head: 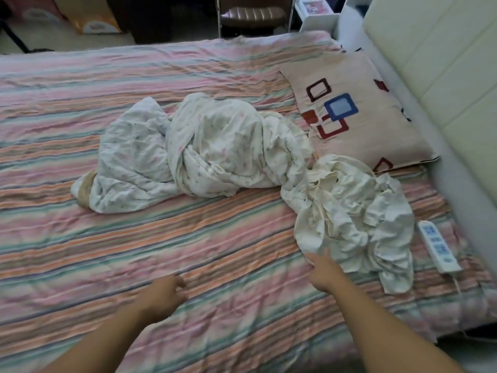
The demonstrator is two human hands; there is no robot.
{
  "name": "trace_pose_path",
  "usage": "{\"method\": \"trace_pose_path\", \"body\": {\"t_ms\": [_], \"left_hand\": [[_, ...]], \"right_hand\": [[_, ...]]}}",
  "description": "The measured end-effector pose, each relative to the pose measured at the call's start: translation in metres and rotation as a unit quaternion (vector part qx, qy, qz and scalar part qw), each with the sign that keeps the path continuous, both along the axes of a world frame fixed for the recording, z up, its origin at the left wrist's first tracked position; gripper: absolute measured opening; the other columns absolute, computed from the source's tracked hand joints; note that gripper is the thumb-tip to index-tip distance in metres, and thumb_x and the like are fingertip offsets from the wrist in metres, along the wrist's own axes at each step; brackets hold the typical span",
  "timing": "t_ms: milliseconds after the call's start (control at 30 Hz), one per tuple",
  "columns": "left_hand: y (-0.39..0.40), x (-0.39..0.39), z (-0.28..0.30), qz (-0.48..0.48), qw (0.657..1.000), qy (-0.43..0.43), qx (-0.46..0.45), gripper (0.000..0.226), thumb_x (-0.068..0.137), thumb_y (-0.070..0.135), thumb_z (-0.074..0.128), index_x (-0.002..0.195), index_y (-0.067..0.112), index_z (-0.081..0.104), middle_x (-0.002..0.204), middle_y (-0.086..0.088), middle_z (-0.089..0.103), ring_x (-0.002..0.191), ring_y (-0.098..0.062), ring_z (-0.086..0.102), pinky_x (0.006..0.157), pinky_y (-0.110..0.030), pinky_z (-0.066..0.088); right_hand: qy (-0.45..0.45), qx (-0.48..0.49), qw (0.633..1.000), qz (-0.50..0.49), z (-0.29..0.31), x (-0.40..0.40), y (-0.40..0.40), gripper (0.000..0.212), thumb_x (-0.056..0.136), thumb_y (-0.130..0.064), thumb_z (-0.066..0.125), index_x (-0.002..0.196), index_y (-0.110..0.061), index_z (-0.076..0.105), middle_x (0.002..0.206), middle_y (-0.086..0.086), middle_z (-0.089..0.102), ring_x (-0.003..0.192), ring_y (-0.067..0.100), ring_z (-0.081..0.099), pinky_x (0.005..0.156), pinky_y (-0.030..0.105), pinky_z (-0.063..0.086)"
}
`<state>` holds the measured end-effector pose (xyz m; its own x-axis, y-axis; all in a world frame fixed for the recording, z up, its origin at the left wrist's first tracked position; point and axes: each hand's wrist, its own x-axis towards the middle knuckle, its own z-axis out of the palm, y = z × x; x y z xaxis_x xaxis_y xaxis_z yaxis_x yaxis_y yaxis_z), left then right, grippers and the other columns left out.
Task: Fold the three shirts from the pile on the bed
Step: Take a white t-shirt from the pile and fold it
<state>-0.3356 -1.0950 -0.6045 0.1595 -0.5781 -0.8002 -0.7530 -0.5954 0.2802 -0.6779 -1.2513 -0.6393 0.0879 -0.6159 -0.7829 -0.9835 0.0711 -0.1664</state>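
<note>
From the head view, a bed (188, 238) covered in a striped pink, orange and green sheet fills most of the scene. A crumpled pile of cream-white clothing (355, 219) lies near the right side of the bed, just below a patterned pillow (357, 117) with red and blue squares; individual shirts cannot be told apart in the heap. A larger bundle of pale floral fabric (193, 152) lies in the middle of the bed, touching the pile at its right end. The right hand (324, 271) reaches forward with fingers extended, its fingertips at the near edge of the cream pile, gripping nothing that can be seen. The left hand (164, 293) hovers low over the bare sheet, fingers loosely curled, holding nothing. A white power strip (437, 246) lies beside the pile near the bed's right edge.
</note>
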Motion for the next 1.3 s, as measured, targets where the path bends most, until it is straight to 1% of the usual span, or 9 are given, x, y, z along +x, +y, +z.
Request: {"method": "trace_pose_path", "body": {"t_ms": [233, 367, 567, 667, 800, 933, 1033, 1233, 1300], "left_hand": [[-0.011, -0.009, -0.033, 0.014, 1.000, -0.014, 0.022, 0.036, 0.096, 0.036, 0.056, 0.129, 0.021, 0.059, 0.130, -0.001, 0.062, 0.110, -0.017, 0.061, 0.094, -0.029, 0.048], [-0.014, -0.021, -0.043, 0.004, 1.000, -0.011, 0.028, 0.036, 0.097, 0.033, 0.054, 0.131, 0.019, 0.058, 0.128, -0.003, 0.061, 0.099, -0.014, 0.057, 0.087, -0.025, 0.046], [-0.022, -0.049, -0.032, 0.034, 0.999, 0.032, 0.002, 0.038, 0.098, 0.032, 0.055, 0.132, 0.015, 0.058, 0.116, -0.003, 0.062, 0.096, -0.015, 0.058, 0.083, -0.024, 0.046], [-0.029, -0.068, -0.017, 0.050, 0.996, 0.063, -0.030, 0.037, 0.099, 0.031, 0.054, 0.131, 0.014, 0.059, 0.106, -0.001, 0.060, 0.090, -0.014, 0.059, 0.079, -0.023, 0.045], [-0.031, -0.089, 0.012, 0.168, 0.973, 0.152, -0.046, 0.035, 0.099, 0.025, 0.055, 0.129, 0.007, 0.059, 0.114, -0.011, 0.065, 0.084, -0.016, 0.063, 0.073, -0.026, 0.050], [-0.020, -0.092, 0.039, 0.249, 0.946, 0.203, -0.043, 0.032, 0.098, 0.022, 0.056, 0.125, 0.005, 0.059, 0.096, -0.011, 0.066, 0.073, -0.017, 0.060, 0.059, -0.021, 0.046], [-0.005, -0.081, 0.060, 0.258, 0.942, 0.214, -0.031, 0.032, 0.095, 0.027, 0.058, 0.118, 0.006, 0.062, 0.090, -0.010, 0.065, 0.070, -0.019, 0.060, 0.060, -0.026, 0.045], [0.008, -0.052, 0.107, 0.262, 0.930, 0.255, 0.027, 0.042, 0.087, 0.048, 0.064, 0.119, 0.024, 0.055, 0.119, -0.006, 0.063, 0.092, -0.022, 0.067, 0.062, -0.029, 0.055], [0.015, -0.040, 0.116, 0.297, 0.916, 0.270, 0.027, 0.034, 0.085, 0.032, 0.070, 0.112, 0.015, 0.062, 0.100, -0.009, 0.068, 0.076, -0.023, 0.066, 0.061, -0.031, 0.054]], "right_hand": [[0.003, -0.003, 1.000, -0.027, -0.046, -0.004, -0.046, 0.071, 0.092, -0.007, 0.048, 0.157, -0.026, 0.026, 0.165, 0.010, -0.022, 0.147, 0.032, 0.034, 0.106, 0.031, 0.042], [-0.009, -0.062, 0.995, -0.082, -0.061, -0.007, -0.057, 0.062, 0.094, -0.008, 0.049, 0.154, -0.007, 0.033, 0.158, 0.017, 0.036, 0.143, 0.033, 0.039, 0.112, 0.034, 0.036], [-0.112, -0.154, 0.958, -0.216, -0.040, 0.010, -0.028, 0.027, 0.092, -0.016, 0.063, 0.117, -0.011, 0.071, 0.119, 0.012, 0.071, 0.109, 0.030, 0.065, 0.089, 0.030, 0.049], [-0.177, -0.166, 0.940, -0.239, -0.017, 0.032, 0.010, 0.017, 0.095, -0.010, 0.059, 0.104, -0.023, 0.066, 0.108, 0.008, 0.071, 0.094, 0.025, 0.064, 0.075, 0.027, 0.047], [-0.227, -0.149, 0.909, -0.315, 0.010, 0.060, 0.064, 0.036, 0.094, -0.008, 0.061, 0.126, -0.021, 0.054, 0.105, 0.001, 0.065, 0.089, 0.020, 0.062, 0.074, 0.028, 0.046], [-0.265, -0.051, 0.849, -0.454, 0.023, 0.082, 0.106, 0.039, 0.090, 0.000, 0.063, 0.128, -0.008, 0.062, 0.097, 0.002, 0.071, 0.086, 0.021, 0.067, 0.076, 0.035, 0.055], [-0.319, -0.001, 0.818, -0.480, 0.045, 0.104, 0.137, 0.041, 0.089, 0.010, 0.058, 0.124, -0.009, 0.065, 0.094, -0.002, 0.069, 0.080, 0.015, 0.064, 0.070, 0.025, 0.053], [-0.392, 0.013, 0.843, -0.367, 0.101, 0.167, 0.189, 0.027, 0.095, 0.003, 0.058, 0.099, -0.020, 0.072, 0.097, 0.000, 0.076, 0.101, 0.018, 0.070, 0.097, 0.033, 0.054], [-0.405, 0.002, 0.850, -0.337, 0.116, 0.184, 0.203, 0.030, 0.095, 0.001, 0.059, 0.092, -0.025, 0.074, 0.089, -0.006, 0.078, 0.099, 0.016, 0.071, 0.097, 0.035, 0.056]]}}
